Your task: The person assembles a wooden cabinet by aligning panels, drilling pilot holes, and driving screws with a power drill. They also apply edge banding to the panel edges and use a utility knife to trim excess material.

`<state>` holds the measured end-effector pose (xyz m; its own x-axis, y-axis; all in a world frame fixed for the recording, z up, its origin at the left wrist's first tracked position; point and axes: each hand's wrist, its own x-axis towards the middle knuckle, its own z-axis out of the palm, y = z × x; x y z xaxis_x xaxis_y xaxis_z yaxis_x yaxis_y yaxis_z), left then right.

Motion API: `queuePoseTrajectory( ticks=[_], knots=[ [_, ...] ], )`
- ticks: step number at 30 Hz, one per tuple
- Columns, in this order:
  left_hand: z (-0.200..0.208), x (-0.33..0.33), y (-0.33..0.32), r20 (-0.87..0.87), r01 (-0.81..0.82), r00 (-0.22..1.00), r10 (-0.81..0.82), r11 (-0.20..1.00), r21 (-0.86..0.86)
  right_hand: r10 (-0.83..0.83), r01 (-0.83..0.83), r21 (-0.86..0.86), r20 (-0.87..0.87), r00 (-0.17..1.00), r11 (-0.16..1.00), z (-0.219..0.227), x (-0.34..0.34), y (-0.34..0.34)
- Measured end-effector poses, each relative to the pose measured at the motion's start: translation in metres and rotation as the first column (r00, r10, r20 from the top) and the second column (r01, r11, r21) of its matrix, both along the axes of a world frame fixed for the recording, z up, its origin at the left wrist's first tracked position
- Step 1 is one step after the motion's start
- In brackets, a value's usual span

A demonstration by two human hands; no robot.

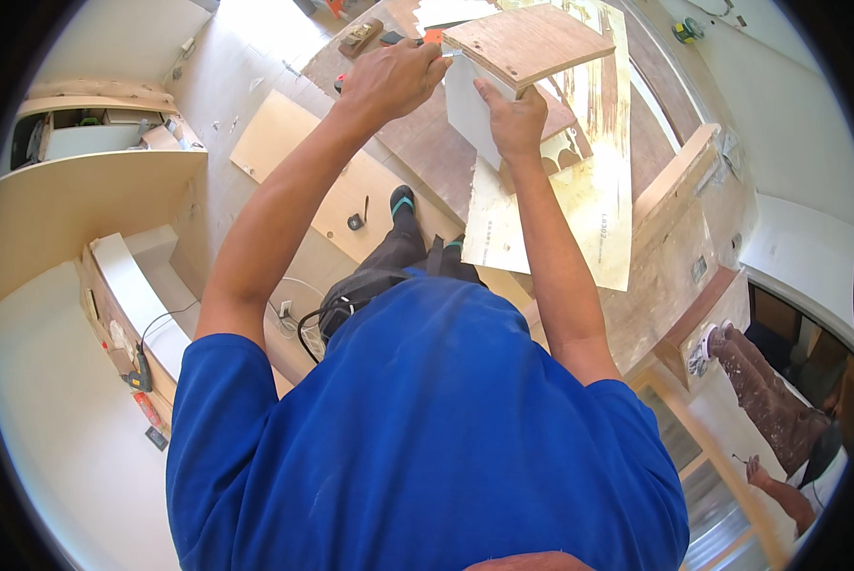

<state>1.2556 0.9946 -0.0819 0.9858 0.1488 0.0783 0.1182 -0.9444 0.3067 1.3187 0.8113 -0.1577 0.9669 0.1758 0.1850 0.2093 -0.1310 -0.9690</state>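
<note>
Raised at the far side of the worktable is a piece joined from a plywood panel (532,43) on top and a white-faced panel (470,105) below it. My right hand (517,119) grips its near corner, the thumb lying on the white face. My left hand (394,81) is closed at the piece's left corner. A thin silvery tip (454,54) shows between its fingers and the plywood edge; the rest of what it holds is hidden. Behind that hand lies an orange-and-black object (433,37), partly covered.
A pale printed sheet (598,238) hangs over the table's near edge. A wooden hand plane (359,38) lies at the far left. By my feet is a long board (303,181) with a small black object (356,222). At lower right, another person (774,400) is close by.
</note>
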Motion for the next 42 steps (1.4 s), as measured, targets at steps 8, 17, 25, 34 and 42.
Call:
queuePoseTrajectory(
  ticks=[8, 17, 25, 34, 42],
  knots=[
    [-0.016, -0.021, 0.013, -0.073, -0.045, 0.996, 0.042, 0.998, -0.035, 0.027, -0.024, -0.149, 0.012, 1.0, 0.988, -0.001, -0.02, 0.007],
    [-0.03, -0.047, 0.012, -0.072, -0.133, 0.99, 0.123, 0.978, -0.163, 0.067, -0.052, -0.166, 0.086, 0.994, 0.985, -0.008, -0.019, 0.008],
    [-0.041, -0.042, 0.019, 0.087, -0.075, 0.992, 0.086, 0.99, -0.123, 0.068, -0.053, -0.231, 0.059, 0.996, 0.971, 0.004, -0.024, 0.008],
    [-0.045, -0.032, 0.023, 0.092, -0.02, 0.995, 0.027, 0.997, -0.077, 0.062, -0.053, -0.206, 0.038, 0.997, 0.977, -0.001, -0.022, 0.006],
    [-0.043, -0.03, 0.022, 0.062, 0.007, 0.998, -0.001, 0.995, -0.099, 0.059, -0.057, -0.178, 0.004, 0.998, 0.982, -0.001, -0.024, 0.006]
  ],
)
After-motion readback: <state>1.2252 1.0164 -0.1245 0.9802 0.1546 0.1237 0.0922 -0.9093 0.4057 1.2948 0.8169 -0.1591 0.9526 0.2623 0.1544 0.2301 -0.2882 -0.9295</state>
